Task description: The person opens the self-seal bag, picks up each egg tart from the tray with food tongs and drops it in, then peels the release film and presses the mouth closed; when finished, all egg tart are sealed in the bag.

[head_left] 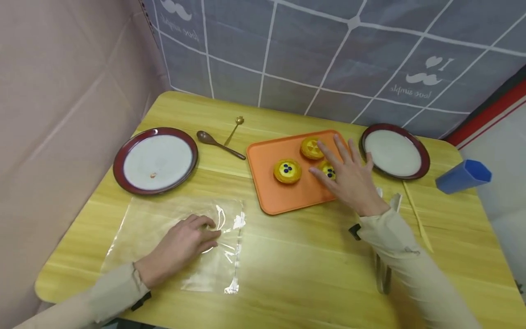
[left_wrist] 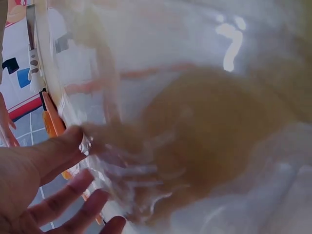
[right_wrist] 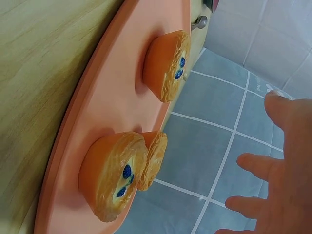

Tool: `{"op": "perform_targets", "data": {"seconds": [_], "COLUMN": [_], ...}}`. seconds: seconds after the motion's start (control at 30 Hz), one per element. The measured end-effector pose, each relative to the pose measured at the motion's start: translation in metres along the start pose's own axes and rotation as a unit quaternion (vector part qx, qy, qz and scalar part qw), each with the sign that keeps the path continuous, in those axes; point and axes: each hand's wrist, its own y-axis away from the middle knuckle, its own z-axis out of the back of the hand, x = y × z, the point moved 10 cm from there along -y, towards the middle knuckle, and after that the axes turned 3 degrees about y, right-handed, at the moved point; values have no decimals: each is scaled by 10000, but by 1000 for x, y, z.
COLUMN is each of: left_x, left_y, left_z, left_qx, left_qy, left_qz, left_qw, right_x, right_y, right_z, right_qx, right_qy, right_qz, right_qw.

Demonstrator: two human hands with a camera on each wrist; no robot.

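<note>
My left hand (head_left: 185, 244) rests on a clear plastic sheet or bag (head_left: 156, 219) spread flat on the table, its fingertips touching the film. Up close in the left wrist view, the thumb and fingers (left_wrist: 92, 202) are spread apart against the shiny plastic. Over the right side of an orange tray (head_left: 267, 196) hovers my right hand (head_left: 351, 183), fingers spread and holding nothing. Beneath it sit a blueberry-topped egg tart (right_wrist: 114, 175), partly hidden in the head view, and a plain-topped tart (head_left: 311, 148). Another blueberry tart (head_left: 287, 171) lies left of them on the tray.
A red-rimmed plate (head_left: 158, 157) stands at the left, a second plate (head_left: 394, 153) at the back right. Between the left plate and tray lie a dark wooden spoon (head_left: 222, 145) and a small gold spoon (head_left: 234, 130). Metal tongs (head_left: 384, 274), a yellow stick (head_left: 417, 214) and a blue cup (head_left: 462, 177) are rightward.
</note>
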Motion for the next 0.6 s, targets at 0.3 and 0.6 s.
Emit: {"op": "perform_targets", "data": {"seconds": [0.3,0.6], "left_x": [-3,4], "left_y": [-1,-2], "left_z": [6,10], "left_qx": [-307,-264], "left_qy": [-240,-121], "left_qz": [-426,-361], "left_qw": [9983,9989], "right_x": [-3,-34], "right_y": [5,55], "right_z": [1,-4], "right_qx": [-34,226], "right_qy": [-70,-218], "right_qz": [-125,-505], "right_qw": [9999,9982]}}
